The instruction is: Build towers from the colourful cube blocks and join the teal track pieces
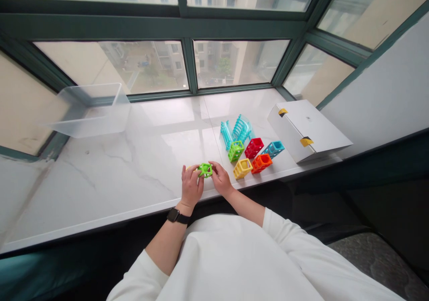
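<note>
A small green open-frame cube point(205, 170) is held between both hands just above the marble sill point(134, 167), near its front edge. My left hand point(191, 185), with a black watch on its wrist, grips the cube from the left with fingers curled around it. A bit of yellow shows behind those fingers. My right hand point(220, 178) pinches the cube from the right. Just right of the hands lie more open-frame cubes: green point(236, 150), yellow point(242, 168), red point(254, 147), orange point(261, 163) and blue point(274, 148).
Two curved turquoise ribbed track pieces point(237, 131) lie behind the cubes. A white cardboard box point(306, 129) with yellow tape sits at the right end of the sill. A clear plastic tub point(89, 111) stands at the back left by the window.
</note>
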A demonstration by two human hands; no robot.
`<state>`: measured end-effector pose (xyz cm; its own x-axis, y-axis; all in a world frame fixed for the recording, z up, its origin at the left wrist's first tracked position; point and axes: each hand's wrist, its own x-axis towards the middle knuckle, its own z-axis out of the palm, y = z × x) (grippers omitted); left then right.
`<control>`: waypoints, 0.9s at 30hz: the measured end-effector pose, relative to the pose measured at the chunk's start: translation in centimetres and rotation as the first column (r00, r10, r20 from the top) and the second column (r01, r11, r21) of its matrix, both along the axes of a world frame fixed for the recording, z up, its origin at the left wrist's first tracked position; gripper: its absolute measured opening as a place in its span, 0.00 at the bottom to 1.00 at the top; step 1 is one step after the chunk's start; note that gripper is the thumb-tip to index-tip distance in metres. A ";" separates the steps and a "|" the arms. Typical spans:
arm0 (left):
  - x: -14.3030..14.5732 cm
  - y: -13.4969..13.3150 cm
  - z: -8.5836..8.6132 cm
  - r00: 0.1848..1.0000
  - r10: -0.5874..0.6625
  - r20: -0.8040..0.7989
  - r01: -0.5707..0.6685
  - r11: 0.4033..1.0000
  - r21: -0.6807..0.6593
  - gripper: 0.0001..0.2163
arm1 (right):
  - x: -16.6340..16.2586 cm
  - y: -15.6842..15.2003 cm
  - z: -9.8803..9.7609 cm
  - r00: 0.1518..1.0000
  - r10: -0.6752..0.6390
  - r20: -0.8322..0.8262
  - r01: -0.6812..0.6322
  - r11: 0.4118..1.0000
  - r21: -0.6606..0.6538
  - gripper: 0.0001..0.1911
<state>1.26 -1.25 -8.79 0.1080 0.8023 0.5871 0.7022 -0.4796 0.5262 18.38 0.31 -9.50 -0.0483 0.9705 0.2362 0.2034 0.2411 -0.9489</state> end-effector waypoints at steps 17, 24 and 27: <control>4.1 -2.0 8.5 0.478 0.095 0.873 0.443 0.833 -0.333 0.12 | 3.0 -5.1 10.9 0.970 -0.127 0.208 0.028 0.906 0.423 0.30; 5.7 -2.9 11.0 0.524 0.082 0.848 0.521 0.757 -0.395 0.18 | 4.2 -5.4 13.0 0.936 -0.170 0.309 0.018 0.897 0.441 0.36; 6.2 -3.3 11.7 0.576 0.014 0.817 0.548 0.735 -0.398 0.19 | 5.1 -4.9 13.6 0.927 -0.211 0.308 0.049 0.887 0.460 0.36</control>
